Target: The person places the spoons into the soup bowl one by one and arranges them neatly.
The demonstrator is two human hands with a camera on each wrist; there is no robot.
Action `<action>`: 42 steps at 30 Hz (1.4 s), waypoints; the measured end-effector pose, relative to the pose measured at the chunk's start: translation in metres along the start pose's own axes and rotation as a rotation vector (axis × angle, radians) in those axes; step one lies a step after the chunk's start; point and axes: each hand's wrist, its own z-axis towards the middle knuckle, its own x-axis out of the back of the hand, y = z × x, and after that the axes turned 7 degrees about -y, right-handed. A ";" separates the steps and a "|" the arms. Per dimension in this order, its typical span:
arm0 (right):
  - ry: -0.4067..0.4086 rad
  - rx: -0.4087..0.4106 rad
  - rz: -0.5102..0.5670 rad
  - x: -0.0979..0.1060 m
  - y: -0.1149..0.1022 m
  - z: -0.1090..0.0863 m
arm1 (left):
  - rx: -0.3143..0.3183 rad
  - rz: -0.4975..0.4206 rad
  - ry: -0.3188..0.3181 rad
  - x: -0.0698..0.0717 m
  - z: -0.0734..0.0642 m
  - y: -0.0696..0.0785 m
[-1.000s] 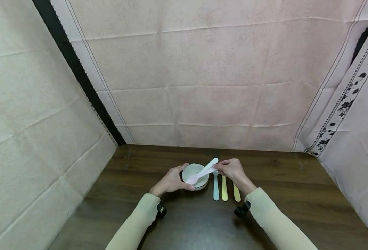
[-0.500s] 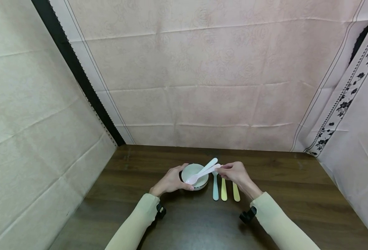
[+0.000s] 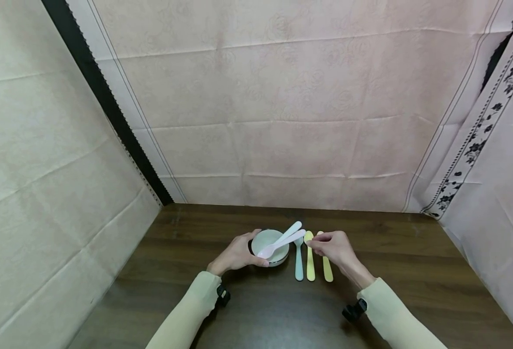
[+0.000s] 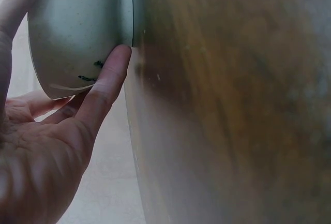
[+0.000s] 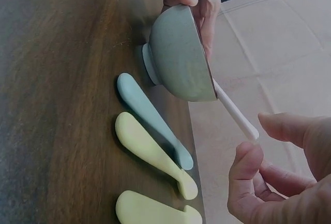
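The bowl (image 3: 262, 238) is standing upright on the table (image 3: 256, 315); your left hand (image 3: 240, 251) is gripping its side, thumb and fingers curving round, likely to keep it from tipping. A pink spoon (image 3: 281, 243) and a pale spoon (image 3: 290, 231) are leaning over its rim, their handles seemingly too long to lie inside. Your right hand (image 3: 334, 247) is hovering just beside the pink handle's end, thumb and fingertips parted, holding nothing. Nearby, a blue spoon (image 3: 299, 264), a yellow spoon (image 3: 310, 266) and a second yellow spoon (image 3: 328, 270) are lying side by side.
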 end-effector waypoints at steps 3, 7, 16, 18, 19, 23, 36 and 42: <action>0.011 -0.005 -0.009 0.001 0.000 -0.004 | 0.003 0.000 -0.001 0.000 0.000 -0.001; 0.016 -0.017 -0.024 0.003 0.000 -0.009 | 0.000 0.003 -0.001 0.000 0.000 -0.001; 0.023 -0.013 -0.077 0.008 0.004 -0.017 | -0.011 -0.002 -0.001 0.001 0.000 0.000; 0.026 -0.010 -0.081 0.009 0.005 -0.019 | -0.019 -0.001 0.001 0.001 0.000 0.000; 0.027 -0.008 -0.079 0.009 0.005 -0.019 | -0.020 -0.005 0.000 0.001 0.001 0.000; 0.032 -0.007 -0.074 0.011 0.007 -0.023 | -0.032 -0.010 0.000 0.002 0.002 -0.001; 0.044 -0.014 -0.115 0.014 0.016 -0.030 | -0.018 -0.010 0.009 0.001 0.002 0.000; 0.040 -0.013 -0.135 0.014 0.023 -0.033 | -0.011 -0.007 0.012 -0.001 0.001 -0.002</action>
